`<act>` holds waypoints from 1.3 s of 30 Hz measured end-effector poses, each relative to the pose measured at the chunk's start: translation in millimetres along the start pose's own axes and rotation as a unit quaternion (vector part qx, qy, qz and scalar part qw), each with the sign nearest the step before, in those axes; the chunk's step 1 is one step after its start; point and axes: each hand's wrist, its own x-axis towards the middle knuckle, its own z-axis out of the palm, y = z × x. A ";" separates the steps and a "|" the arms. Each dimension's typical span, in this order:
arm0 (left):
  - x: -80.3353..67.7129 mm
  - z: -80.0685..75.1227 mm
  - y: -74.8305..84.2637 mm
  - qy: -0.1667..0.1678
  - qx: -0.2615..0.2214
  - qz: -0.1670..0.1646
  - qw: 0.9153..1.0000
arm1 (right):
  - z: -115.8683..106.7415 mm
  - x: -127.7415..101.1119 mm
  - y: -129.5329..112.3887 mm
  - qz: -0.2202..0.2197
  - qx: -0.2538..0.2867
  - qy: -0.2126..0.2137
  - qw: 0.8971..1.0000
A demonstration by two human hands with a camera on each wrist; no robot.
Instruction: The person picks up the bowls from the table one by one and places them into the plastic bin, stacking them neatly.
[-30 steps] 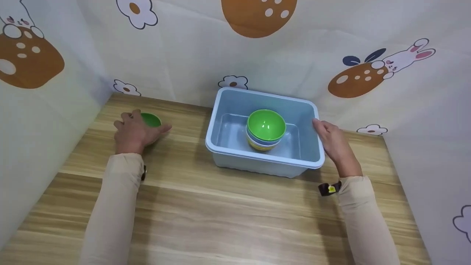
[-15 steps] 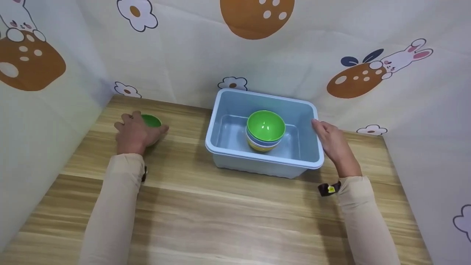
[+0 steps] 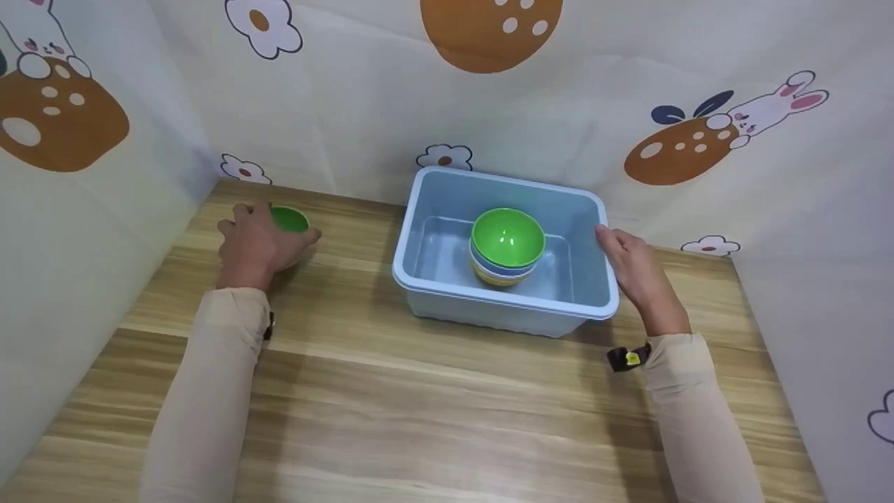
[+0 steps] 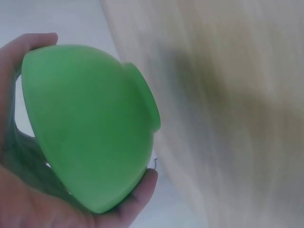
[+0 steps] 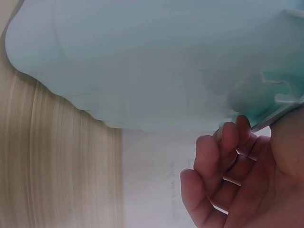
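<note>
At the left of the table, my left hand (image 3: pixel 253 244) grips a green bowl (image 3: pixel 290 219) by its rim, and the hand covers much of it in the head view. In the left wrist view the bowl (image 4: pixel 90 123) is tilted between thumb and fingers, its foot apart from the wood and a shadow below. My right hand (image 3: pixel 637 276) holds the right rim of a light blue plastic tub (image 3: pixel 496 311). Curled fingers (image 5: pixel 206 154) show under that rim in the right wrist view. Inside the tub stands a stack of nested bowls (image 3: pixel 508 239), bright green on top, with blue, white and yellow below.
The wood-grain table (image 3: pixel 419 412) carries the tub near its back edge. A pale cloth with rabbit and flower prints (image 3: pixel 349 105) hangs behind and along both sides. A stretch of table separates the left hand from the tub.
My left hand has risen slightly with the green bowl, which is a little higher in the head view. The right hand, tub and stacked bowls look unchanged apart from a slight camera shift.
</note>
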 end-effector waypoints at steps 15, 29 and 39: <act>-6.5 -14.6 19.6 0.013 -0.011 0.038 0.999 | -1.4 -1.1 0.5 0.013 0.002 0.002 1.000; -19.3 -33.5 43.9 0.038 -0.005 0.083 0.996 | 0.9 0.5 -0.6 0.011 -0.010 0.002 1.000; -33.0 -51.7 64.7 0.065 -0.004 0.133 0.989 | -0.3 -0.1 -1.7 0.012 -0.013 0.003 1.000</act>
